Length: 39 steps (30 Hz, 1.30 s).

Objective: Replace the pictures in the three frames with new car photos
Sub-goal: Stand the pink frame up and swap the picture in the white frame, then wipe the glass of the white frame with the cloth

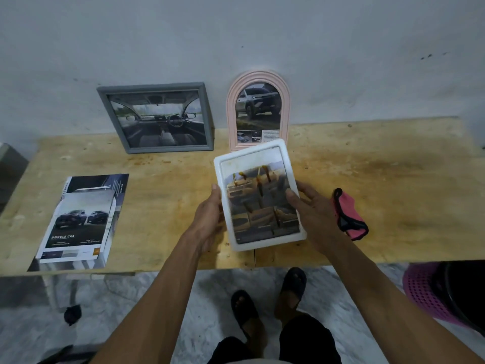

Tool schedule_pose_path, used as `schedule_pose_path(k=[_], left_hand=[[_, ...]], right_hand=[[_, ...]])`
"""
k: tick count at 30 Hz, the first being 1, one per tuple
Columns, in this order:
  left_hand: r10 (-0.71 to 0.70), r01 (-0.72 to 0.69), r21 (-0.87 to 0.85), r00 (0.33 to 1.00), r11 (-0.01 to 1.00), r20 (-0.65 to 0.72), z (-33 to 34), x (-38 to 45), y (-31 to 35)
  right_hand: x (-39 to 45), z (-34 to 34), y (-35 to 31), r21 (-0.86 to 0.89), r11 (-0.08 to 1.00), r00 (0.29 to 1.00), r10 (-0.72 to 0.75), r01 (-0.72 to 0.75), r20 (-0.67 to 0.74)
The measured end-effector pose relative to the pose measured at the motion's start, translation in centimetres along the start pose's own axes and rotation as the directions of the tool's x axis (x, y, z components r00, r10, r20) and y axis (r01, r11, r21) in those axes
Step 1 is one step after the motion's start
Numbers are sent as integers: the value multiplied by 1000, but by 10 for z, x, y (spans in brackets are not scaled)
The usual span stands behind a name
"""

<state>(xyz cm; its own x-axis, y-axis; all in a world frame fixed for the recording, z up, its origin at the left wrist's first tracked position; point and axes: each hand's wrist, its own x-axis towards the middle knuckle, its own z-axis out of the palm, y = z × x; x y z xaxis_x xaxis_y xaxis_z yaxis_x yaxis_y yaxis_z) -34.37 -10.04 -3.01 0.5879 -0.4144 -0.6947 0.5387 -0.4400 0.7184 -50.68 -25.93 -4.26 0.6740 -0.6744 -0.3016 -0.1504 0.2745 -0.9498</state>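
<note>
A white rectangular frame [258,195] with a yellowish car picture is held above the wooden table [367,179], tilted slightly. My left hand [210,219] grips its left edge with the thumb on the front. My right hand [312,208] grips its right edge, thumb on the picture. A grey frame [157,116] showing a car interior leans on the wall at the back left. A pink arched frame [258,114] with an SUV photo stands beside it, just behind the white frame. A stack of car photos [81,222] lies on the table's left.
A pink and black cloth [349,214] lies on the table right of my right hand. A pink perforated basket [430,292] stands on the floor at the right. My feet in dark sandals are below the table's front edge.
</note>
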Motion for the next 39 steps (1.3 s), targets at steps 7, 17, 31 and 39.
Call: schedule_pose_path(k=[7, 17, 31, 39], left_hand=[[-16, 17, -38, 999, 999, 45, 4, -1, -19], [27, -16, 105, 995, 994, -101, 23, 41, -61], [184, -58, 494, 960, 867, -211, 34, 69, -74], [210, -76, 499, 954, 863, -216, 31, 74, -78]], right_hand=[[2, 3, 22, 161, 967, 974, 212, -198, -75], [22, 2, 73, -11, 918, 890, 380, -396, -251], [41, 0, 88, -429, 831, 927, 251, -353, -277], [41, 1, 78, -582, 742, 940, 211, -333, -269]])
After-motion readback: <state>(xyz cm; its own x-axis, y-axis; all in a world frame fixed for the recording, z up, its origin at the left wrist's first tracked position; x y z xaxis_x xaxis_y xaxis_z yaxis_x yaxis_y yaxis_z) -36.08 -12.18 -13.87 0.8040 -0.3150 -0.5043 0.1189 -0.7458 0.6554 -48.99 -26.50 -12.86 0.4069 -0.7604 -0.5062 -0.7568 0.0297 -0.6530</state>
